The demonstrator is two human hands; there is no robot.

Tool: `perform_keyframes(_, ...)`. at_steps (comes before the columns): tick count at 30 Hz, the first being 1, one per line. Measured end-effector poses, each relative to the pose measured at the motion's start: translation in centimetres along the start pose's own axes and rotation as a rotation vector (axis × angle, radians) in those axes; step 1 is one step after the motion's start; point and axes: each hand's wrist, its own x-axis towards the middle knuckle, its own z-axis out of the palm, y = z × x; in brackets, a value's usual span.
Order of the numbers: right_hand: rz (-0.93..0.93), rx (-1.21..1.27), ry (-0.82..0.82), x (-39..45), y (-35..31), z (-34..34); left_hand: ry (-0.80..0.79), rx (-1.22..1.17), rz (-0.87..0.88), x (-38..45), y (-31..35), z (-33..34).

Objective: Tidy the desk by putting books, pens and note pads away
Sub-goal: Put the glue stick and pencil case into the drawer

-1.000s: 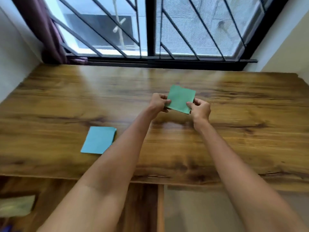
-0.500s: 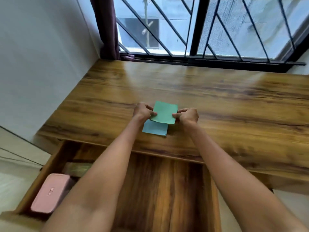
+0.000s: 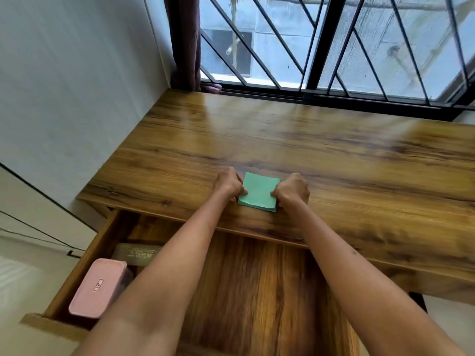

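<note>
Starting nearest the camera: open drawer (image 3: 257, 291) pulled out under the tabletop (image 3: 334, 155), wooden floor mostly bare. Pink lidded box (image 3: 96, 289) sits in its near-left corner; behind that, a dark flat item (image 3: 138, 253) with lettering too blurred to read.

Both forearms cross above the drawer to the tabletop's near edge. Left hand (image 3: 228, 185) and right hand (image 3: 291, 192) each have a grip closed on opposite sides of the green note pad (image 3: 258, 192), thumbs on top, fingers curled at the edges. Pad lies flat or nearly flat on the wood, just back from the front edge. A sliver of bluish edge shows at its lower right corner; possibly a second pad beneath, cannot confirm.

Farther back: bare wood grain, then curtain (image 3: 186, 42) in the left corner and barred window (image 3: 334, 47).

Step in hand, by judgement: gathering note pads for stowing. Next move calls for lifting the pad(s) together, keeping the pinch even, drawing back over the edge, lowering into the drawer.
</note>
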Motion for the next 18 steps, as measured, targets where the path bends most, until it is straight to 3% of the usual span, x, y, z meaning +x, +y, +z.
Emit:
perform_keyframes(7, -0.021, -0.066, 0.037, -0.3, -0.1, -0.2, 0.188, 0.160, 0.124, -0.3, 0.5, 1.6)
perform_keyframes(18, 0.169, 0.155, -0.053, 0.0, 0.6, -0.3, 0.140, 0.009, -0.044, -0.6, 0.4, 2.1)
